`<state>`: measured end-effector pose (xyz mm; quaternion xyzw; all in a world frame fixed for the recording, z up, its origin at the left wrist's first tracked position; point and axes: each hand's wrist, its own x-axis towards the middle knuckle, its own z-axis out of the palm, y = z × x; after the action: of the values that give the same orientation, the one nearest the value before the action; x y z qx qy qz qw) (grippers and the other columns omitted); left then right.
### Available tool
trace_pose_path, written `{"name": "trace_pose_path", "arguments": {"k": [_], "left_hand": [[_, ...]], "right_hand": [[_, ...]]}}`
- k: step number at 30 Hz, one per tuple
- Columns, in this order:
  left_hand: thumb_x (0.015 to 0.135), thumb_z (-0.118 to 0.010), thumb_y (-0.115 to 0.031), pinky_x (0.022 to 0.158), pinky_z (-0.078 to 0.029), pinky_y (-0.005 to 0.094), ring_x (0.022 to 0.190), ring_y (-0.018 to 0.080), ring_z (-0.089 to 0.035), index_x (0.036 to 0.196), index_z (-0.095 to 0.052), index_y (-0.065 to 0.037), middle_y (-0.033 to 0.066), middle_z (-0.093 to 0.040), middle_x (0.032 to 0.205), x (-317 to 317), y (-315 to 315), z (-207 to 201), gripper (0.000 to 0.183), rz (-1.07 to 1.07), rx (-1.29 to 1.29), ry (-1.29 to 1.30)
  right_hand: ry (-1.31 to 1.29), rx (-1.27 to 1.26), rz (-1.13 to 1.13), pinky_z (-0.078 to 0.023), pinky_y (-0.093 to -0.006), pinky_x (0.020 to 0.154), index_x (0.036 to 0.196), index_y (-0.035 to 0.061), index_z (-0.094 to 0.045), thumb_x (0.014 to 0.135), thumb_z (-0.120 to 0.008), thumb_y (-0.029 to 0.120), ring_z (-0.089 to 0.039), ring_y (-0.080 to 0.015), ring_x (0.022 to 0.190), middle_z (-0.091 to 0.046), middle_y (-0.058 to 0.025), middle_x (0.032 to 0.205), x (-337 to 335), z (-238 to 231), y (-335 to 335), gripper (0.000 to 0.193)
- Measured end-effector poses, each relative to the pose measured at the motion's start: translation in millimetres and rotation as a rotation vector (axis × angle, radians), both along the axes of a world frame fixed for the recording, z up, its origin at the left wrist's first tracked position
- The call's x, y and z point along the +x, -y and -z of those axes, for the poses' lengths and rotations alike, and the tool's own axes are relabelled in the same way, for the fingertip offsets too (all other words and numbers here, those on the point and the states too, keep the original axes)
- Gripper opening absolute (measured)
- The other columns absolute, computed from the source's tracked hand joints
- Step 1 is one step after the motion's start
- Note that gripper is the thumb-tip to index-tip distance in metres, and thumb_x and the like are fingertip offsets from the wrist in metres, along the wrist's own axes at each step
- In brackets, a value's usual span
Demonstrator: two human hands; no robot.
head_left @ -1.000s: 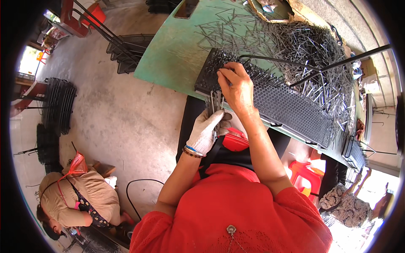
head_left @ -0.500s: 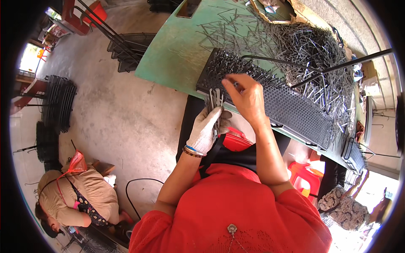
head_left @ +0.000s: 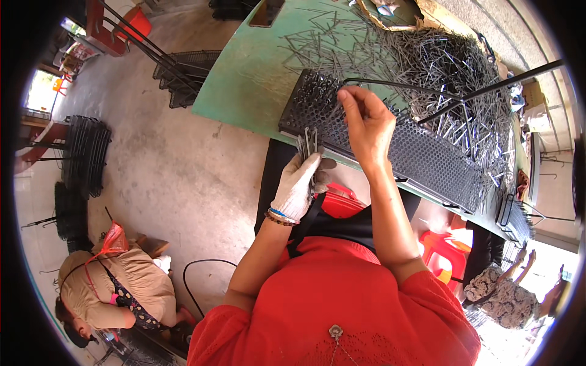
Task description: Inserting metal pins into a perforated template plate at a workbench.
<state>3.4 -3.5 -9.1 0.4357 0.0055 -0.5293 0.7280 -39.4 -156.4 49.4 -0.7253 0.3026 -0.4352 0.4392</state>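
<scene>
My left hand [head_left: 295, 190], in a pale knitted glove, is closed around a bundle of thin metal rods [head_left: 309, 141] whose tips stick up past the fingers. It is just in front of the table's near edge. A long black perforated panel [head_left: 430, 157] lies along that edge, its far left part crowded with upright metal rods [head_left: 318, 84]. Over the panel's left half is my bare right hand [head_left: 373, 134], thumb and forefinger pinched together. A faint blurred streak shows below the fingertips; what they hold is too small to make out.
Loose metal rods [head_left: 448, 67] heap up behind the panel on the green table [head_left: 244, 79]. A black bar frame [head_left: 467, 97] juts over the heap. Black racks [head_left: 88, 155] stand at left. One person [head_left: 125, 283] bends at lower left; another [head_left: 503, 296] is at right, near a red stool [head_left: 436, 256].
My right hand has moved right along the panel, and its thumb and forefinger are now pinched. My left hand keeps its bundle in nearly the same place.
</scene>
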Motion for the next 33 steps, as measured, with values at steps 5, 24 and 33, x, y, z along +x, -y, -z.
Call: {"name": "trace_pose_path", "arguments": {"k": [5,24,33], "left_hand": [[0.098,-0.057,-0.015,0.048,-0.045,0.0214,0.061,0.0102,-0.061,0.110,-0.058,-0.004,0.0110,-0.070,0.088,0.8,-1.1,3.7,0.017,0.014,0.018,0.015],[0.097,-0.058,-0.017,0.050,-0.051,0.0209,0.062,0.0086,-0.064,0.111,-0.060,-0.006,0.0077,-0.071,0.091,2.7,-6.5,-3.5,0.018,0.067,0.081,0.028],[0.097,-0.058,-0.019,0.051,-0.051,0.0206,0.062,0.0094,-0.064,0.111,-0.060,-0.006,0.0076,-0.071,0.091,0.2,-4.8,-4.6,0.019,0.072,0.089,0.032]], "right_hand": [[0.046,-0.193,0.072,-0.044,-0.0217,0.054,0.098,0.0021,-0.070,0.089,-0.072,0.011,-0.053,-0.0054,0.058,-0.064,-0.0010,0.071,20.8,11.3,7.1,0.012],[-0.186,-0.602,-0.001,-0.054,-0.0350,0.065,0.090,0.0034,-0.072,0.081,-0.076,0.011,-0.067,-0.0270,0.075,-0.066,-0.0075,0.094,23.5,23.9,2.1,0.013],[-0.230,-0.592,-0.191,-0.053,-0.0363,0.069,0.093,0.0044,-0.072,0.082,-0.073,0.010,-0.066,-0.0285,0.079,-0.065,-0.0085,0.094,21.5,19.5,4.9,0.012]]}}
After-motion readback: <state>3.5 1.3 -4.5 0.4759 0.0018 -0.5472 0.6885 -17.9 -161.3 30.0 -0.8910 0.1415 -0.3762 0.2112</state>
